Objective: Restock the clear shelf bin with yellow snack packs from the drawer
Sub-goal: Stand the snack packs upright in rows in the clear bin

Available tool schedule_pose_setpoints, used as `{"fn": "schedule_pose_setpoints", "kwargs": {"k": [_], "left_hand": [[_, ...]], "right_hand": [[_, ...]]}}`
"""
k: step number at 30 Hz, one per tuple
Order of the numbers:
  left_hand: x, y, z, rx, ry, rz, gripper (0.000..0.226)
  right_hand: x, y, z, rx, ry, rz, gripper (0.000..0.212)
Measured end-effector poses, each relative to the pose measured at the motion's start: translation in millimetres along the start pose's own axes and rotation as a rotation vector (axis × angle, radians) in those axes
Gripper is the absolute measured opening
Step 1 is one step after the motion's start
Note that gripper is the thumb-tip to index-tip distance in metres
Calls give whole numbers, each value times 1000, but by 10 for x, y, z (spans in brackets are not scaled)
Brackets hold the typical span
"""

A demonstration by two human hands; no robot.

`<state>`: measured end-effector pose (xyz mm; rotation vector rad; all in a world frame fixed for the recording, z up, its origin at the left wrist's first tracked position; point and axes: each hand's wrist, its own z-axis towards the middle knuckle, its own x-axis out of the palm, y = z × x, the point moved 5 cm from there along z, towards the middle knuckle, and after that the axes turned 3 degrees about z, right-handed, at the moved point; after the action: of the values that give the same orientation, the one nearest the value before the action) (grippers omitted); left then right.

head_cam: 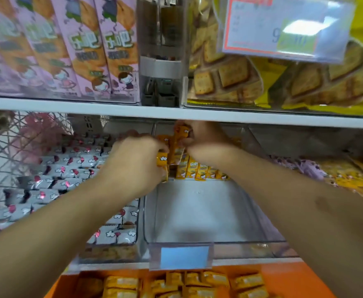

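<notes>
Nearest, an orange drawer (284, 274) holds yellow snack packs (208, 280), beyond it the clear plastic shelf bin (197, 211) has its near floor bare, and at its far end the left hand (135, 160) and right hand (204, 140) grasp yellow packs (179, 143) under a white shelf (111, 108).

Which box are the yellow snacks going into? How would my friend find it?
Look under the white shelf board, at the middle see-through bin with a blue tag on its front. Both hands reach into its back. Unlike the left bin full of white packs, this one's front floor is bare, with yellow packs only at the back.
</notes>
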<state>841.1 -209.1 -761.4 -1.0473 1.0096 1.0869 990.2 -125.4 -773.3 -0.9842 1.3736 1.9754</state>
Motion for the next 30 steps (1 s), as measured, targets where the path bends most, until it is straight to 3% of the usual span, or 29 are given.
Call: {"fn": "schedule_pose_setpoints", "kwargs": {"k": [4,11,20,24,28,30], "left_hand": [[-11,7,136,-24,-59,-1,38],[32,-24,415,-47,-25,109,34],[194,-7,656,-105,45,187,39],[224,-14,692,-101,55,193,30],[211,-54,685,-67,49,200,17],[209,-71,669,-53,58,228,22]], "right_hand": [[2,40,0,-39,8,13,36],[-2,5,-12,-14,-18,-9,51],[-27,21,36,-74,46,-115,42],[31,15,71,-102,53,-150,35],[138,25,78,-137,10,-155,39],[159,36,84,-163,-39,-199,40]]}}
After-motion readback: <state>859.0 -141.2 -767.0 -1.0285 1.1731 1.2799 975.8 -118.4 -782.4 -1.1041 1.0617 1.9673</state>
